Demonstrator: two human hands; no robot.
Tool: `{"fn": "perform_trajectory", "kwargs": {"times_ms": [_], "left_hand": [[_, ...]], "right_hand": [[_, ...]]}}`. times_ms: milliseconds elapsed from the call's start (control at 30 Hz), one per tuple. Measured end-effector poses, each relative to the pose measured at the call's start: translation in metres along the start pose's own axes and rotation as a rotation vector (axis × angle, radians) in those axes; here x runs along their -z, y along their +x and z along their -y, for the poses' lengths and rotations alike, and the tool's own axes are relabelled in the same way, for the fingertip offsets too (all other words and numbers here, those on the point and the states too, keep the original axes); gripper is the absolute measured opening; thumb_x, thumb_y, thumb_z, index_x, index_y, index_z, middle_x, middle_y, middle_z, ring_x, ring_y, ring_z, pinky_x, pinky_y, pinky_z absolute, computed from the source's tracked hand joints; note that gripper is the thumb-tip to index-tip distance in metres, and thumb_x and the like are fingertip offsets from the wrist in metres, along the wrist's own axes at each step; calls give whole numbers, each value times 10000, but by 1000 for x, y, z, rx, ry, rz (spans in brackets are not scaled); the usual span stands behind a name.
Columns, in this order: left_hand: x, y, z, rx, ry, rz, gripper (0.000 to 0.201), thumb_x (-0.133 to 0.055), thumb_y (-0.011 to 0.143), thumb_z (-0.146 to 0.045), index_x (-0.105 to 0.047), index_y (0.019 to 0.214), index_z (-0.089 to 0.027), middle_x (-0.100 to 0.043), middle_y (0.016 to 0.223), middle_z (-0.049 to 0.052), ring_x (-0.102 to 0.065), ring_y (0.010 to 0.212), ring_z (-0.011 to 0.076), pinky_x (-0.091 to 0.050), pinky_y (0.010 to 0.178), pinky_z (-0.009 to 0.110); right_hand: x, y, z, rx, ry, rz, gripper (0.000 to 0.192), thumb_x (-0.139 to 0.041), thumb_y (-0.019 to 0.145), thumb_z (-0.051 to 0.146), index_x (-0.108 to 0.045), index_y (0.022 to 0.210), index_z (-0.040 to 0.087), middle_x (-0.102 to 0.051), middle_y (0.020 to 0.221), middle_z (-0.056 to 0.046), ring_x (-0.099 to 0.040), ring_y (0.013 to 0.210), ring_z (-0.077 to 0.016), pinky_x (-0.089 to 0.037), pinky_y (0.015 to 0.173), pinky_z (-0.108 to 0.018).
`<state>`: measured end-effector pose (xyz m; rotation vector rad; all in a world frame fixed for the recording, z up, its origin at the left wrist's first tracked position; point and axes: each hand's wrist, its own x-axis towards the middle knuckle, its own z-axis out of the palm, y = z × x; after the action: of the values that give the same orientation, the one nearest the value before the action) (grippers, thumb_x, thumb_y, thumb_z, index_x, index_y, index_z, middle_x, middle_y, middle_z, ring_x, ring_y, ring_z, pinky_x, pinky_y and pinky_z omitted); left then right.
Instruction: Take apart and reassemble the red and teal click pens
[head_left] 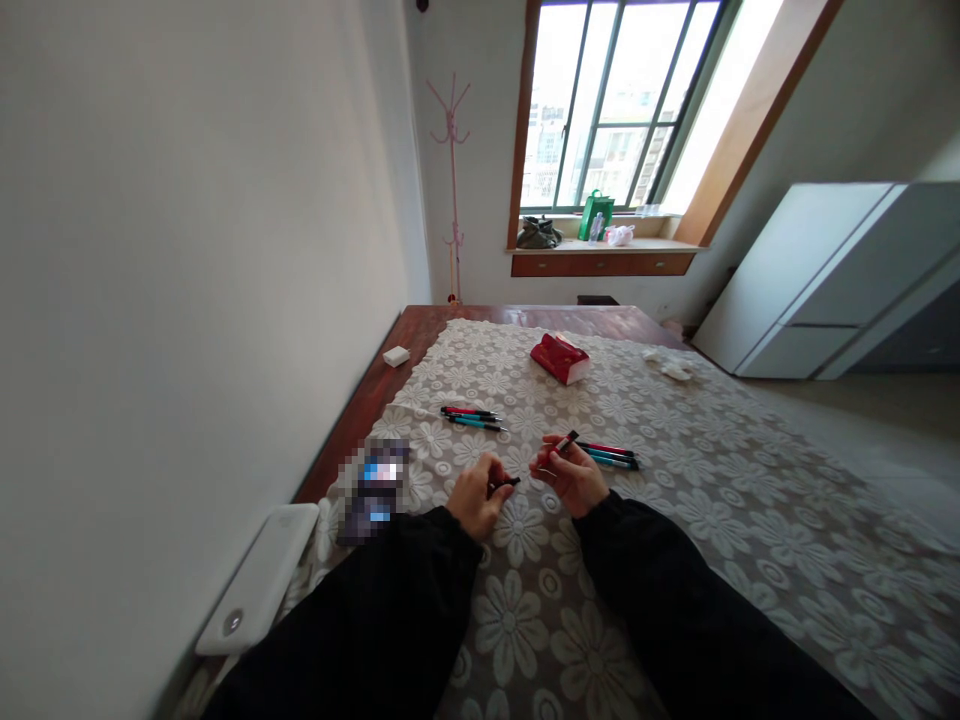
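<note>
My left hand [477, 496] is closed, fingers curled around a short black pen piece [514, 481] whose end sticks out toward the right. Beside it, my right hand [571, 474] pinches a red and black pen part [568, 441], tilted up to the right. The two pieces are apart. Just beyond my right hand lie several red, black and turquoise pens [613, 457], partly hidden by that hand. Farther left, red and turquoise pens with black ends [472, 418] rest together on the patterned tablecloth [517, 612].
A red packet [559, 357] lies toward the far side, with crumpled white tissue [671, 368] to its right. On the left are a blurred-out phone-like object [375, 490], a white power bank [259, 578] and a small white box [396, 356]. A wall borders the left side.
</note>
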<state>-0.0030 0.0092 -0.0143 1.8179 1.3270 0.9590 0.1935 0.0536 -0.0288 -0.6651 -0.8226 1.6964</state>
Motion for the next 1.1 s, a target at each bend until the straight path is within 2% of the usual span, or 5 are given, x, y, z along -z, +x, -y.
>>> {"fn": "perform_trajectory", "kwargs": {"times_ms": [267,533,767,933,1100], "left_hand": [[-1,0,4,-66,119,18,184,-493,776,-69,-414,842,-221,-587,820,-25,-549,723,132,-393,668,240],[0,1,8,-78,229,8,215,-463,759,-26,-409,830,-222,-535,798,-13,-543,759,148,-410,694,241],[3,2,12,-77,204,-31,190,-510,794,-63,-465,884,-224,-600,868,1,-574,826,167,-423,752,268],[9,5,10,-65,267,-22,189,-495,774,-24,-526,817,-205,-640,885,25,-580,898,192,-434,813,298],[9,6,10,-136,305,5,176,-508,801,-50,-595,841,-197,-665,939,43,-574,952,208,-437,881,328]], "right_hand": [[1,1,1,46,-19,9,292,-787,697,267,-643,947,225,-665,760,4,-678,680,-186,-565,630,-353],[8,4,9,125,54,-104,268,-783,664,227,-660,903,229,-667,718,15,-648,626,-150,-542,552,-287],[2,2,4,-8,0,-28,312,-785,657,240,-642,931,204,-665,702,7,-677,617,-179,-539,515,-285],[0,1,5,-33,-97,-114,340,-783,626,244,-608,913,193,-650,679,3,-712,699,-245,-528,446,-264],[-5,-2,9,82,-182,-211,353,-759,634,286,-592,931,193,-630,686,1,-698,673,-234,-419,324,-191]]}}
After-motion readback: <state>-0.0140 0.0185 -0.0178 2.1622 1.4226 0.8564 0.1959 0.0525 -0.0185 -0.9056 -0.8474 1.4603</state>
